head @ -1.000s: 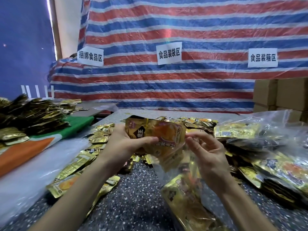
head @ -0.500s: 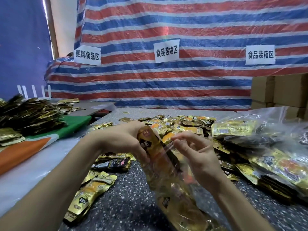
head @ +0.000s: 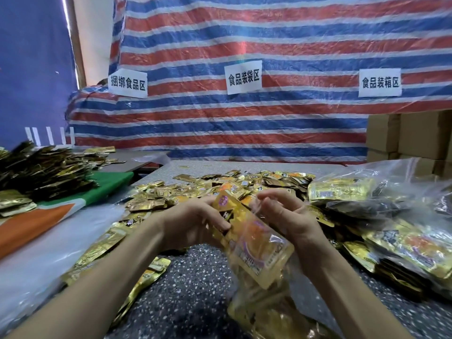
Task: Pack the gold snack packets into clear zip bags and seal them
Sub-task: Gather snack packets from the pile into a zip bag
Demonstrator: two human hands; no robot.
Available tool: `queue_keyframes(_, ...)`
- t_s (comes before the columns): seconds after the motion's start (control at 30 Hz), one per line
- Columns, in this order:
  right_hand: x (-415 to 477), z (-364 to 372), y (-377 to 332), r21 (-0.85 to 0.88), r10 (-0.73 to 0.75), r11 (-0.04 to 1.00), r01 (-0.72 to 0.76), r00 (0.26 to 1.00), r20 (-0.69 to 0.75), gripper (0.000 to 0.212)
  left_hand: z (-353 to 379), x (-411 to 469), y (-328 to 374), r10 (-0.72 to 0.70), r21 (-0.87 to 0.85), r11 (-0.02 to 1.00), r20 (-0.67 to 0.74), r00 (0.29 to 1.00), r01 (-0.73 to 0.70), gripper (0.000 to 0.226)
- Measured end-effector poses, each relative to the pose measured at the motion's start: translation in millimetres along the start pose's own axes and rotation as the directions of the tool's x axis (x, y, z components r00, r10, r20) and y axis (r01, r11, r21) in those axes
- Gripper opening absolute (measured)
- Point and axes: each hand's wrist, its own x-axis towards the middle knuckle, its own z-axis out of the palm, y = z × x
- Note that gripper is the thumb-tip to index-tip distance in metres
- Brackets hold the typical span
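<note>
My left hand (head: 195, 221) grips a stack of gold snack packets (head: 254, 243), tilted down to the right, their lower ends inside the mouth of a clear zip bag (head: 271, 307). My right hand (head: 286, 214) pinches the bag's upper edge beside the packets. The bag hangs toward the speckled table (head: 190, 287) and holds more gold packets at its bottom. A heap of loose gold packets (head: 220, 187) covers the table behind my hands.
Filled clear bags (head: 381, 199) lie piled at the right. Loose packets (head: 102, 248) lie under my left forearm. A dark heap of packets (head: 41, 167) sits on a green and orange cloth at the left. Cardboard boxes (head: 415, 140) stand at the back right before a striped tarp.
The packets went from held up flat in front of me to pushed down into the bag's mouth. Both hands dropped lower and drew closer together.
</note>
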Motion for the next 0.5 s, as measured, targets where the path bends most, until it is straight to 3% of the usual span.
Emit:
queue_keyframes(0.1, 3.6, 2.4, -4.1, -0.018, -0.012, 1.000, 0.013, 0.998, 0.055, 0.042, -1.3, -0.5, -5.8, -0.040, -0.037, 0.998, 0.107, 0.993, 0.044, 0.068)
queue_keyframes(0.27, 9.4, 5.1, -10.9, -0.075, -0.037, 0.996, 0.045, 0.994, 0.101, 0.044, 4.1, -5.7, -12.6, -0.031, -0.113, 0.990, 0.428, 0.903, 0.088, 0.046)
queue_keyframes(0.4, 7.5, 9.8, -7.7, -0.086, -0.039, 0.995, 0.049, 0.992, 0.117, 0.031, 7.7, -7.7, -14.0, -0.078, -0.138, 0.980, 0.385, 0.920, 0.140, 0.045)
queue_keyframes(0.5, 4.6, 3.7, -9.4, -0.102, -0.022, 0.994, 0.033, 0.993, 0.115, 0.023, 13.1, -11.8, -0.4, -0.100, -0.001, 0.994, 0.286, 0.953, 0.105, 0.047)
